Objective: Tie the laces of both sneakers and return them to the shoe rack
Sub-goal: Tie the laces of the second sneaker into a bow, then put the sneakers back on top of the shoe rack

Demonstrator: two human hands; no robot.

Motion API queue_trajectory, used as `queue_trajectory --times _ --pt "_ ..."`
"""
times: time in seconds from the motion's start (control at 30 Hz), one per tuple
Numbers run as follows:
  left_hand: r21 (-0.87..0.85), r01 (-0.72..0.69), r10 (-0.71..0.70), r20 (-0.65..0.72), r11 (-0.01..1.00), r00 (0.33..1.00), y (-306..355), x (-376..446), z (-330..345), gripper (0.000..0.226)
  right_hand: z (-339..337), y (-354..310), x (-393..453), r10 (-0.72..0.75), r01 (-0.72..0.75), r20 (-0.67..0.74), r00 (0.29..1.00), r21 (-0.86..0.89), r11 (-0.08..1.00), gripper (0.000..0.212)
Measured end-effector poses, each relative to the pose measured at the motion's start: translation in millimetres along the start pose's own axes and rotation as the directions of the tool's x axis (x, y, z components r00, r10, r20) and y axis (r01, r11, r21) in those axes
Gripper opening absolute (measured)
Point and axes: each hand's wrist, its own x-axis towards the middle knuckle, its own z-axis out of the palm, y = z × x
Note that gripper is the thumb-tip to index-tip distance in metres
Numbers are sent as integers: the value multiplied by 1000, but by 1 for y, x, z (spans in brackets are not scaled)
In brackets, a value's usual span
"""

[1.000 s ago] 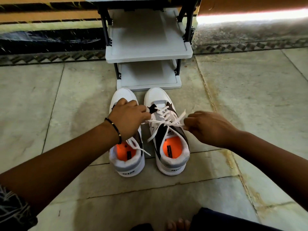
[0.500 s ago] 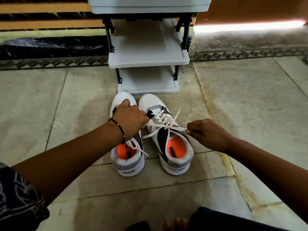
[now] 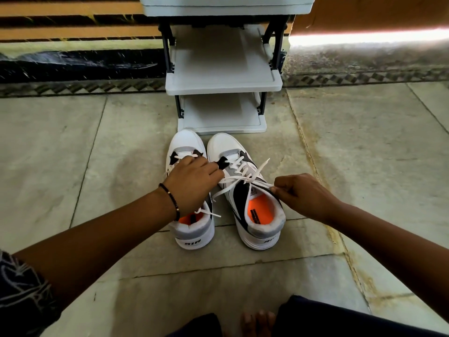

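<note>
Both hands are pinching the right sneaker's point(image 3: 245, 190) laces point(image 3: 239, 177): left hand point(image 3: 192, 183) and right hand point(image 3: 301, 193) grips closed.

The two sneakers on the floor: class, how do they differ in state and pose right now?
1. The right sneaker has its laces crossed and pulled taut between the left hand and the right hand; the left sneaker has a lace end lying loose.
2. The left sneaker points straight at the shoe rack; the right sneaker is angled.
Both are white, with orange insoles.
</note>
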Motion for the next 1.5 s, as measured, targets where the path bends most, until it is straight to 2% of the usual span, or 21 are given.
queue_trajectory --times 0.07,0.13,0.23,0.27,0.3,0.37,0.4,0.47,0.53,0.57,0.63,0.8,0.97,1.03,1.1,1.2,1.27,1.33,1.4,1.47,1.5 --pt "-122 83 -89 -52 989 995 5 -7 -3 40 -3 -6 0 60 -60 17 998 -29 998 34" --pt "-201 175 -190 -58 964 980 7 -16 -10 42 -10 -14 -2 101 -101 -12 995 -71 992 20" --pt "-264 294 -315 -38 919 948 9 -27 -26 27 -26 -30 -6 2 -12 -175 984 -58 998 19" --pt "-296 312 -324 8 903 946 8 -31 -32 24 -32 -37 -7 -61 54 -172 983 -46 997 21" --pt "-338 318 -307 87 886 948 8 -35 -34 29 -36 -45 -8 -123 120 -112 986 -38 992 24" --pt "-343 283 -195 270 896 943 11 -43 -38 57 -37 -61 -11 -177 190 144 974 -84 978 32" --pt "-302 251 -138 348 920 927 14 -48 -39 65 -32 -70 -13 -165 208 287 944 -127 970 35" --pt "-205 195 -82 460 959 884 22 -55 -39 55 -20 -81 -16 -121 269 485 866 -246 931 36" --pt "-157 144 -48 495 977 867 30 -61 -34 50 -8 -86 -17 -62 326 562 825 -383 864 42" --pt "-133 118 -35 507 984 861 33 -63 -30 59 -4 -86 -17 -43 340 575 817 -421 841 47" --pt "-141 104 -24 481 985 876 35 -62 -22 67 2 -85 -14 -28 329 560 828 -445 833 43" --pt "-205 98 6 457 974 890 38 -57 -11 49 23 -90 -10 -95 285 429 898 -405 868 33" --pt "-349 -9 123 308 937 943 31 -58 -8 47 31 -101 -5 -96 226 372 923 -325 918 40" --pt "-396 60 89 346 916 934 28 -54 -8 48 30 -100 -4 -92 250 428 899 -331 910 41" --pt "-389 110 86 454 915 887 27 -49 -7 52 27 -98 -1 -95 306 517 851 -339 890 39" --pt "-240 -73 169 408 968 897 29 -41 -6 57 24 -93 6 -124 376 608 785 -308 874 35" --pt "-196 -130 204 428 972 881 33 -38 -5 59 25 -94 6 -104 350 630 769 -278 895 33" --pt "-192 -98 189 543 976 818 38 -39 -9 53 25 -97 5 -65 301 660 749 -251 920 32" --pt "-126 -35 94 502 991 860 38 -38 -13 45 23 -99 5 -16 241 675 738 -241 940 31" --pt "-206 -6 113 509 978 853 34 -37 -21 40 21 -104 6 15 194 684 729 -228 954 29" --pt "-247 -1 140 544 969 827 32 -34 -27 33 16 -106 7 23 187 694 719 -225 956 29"
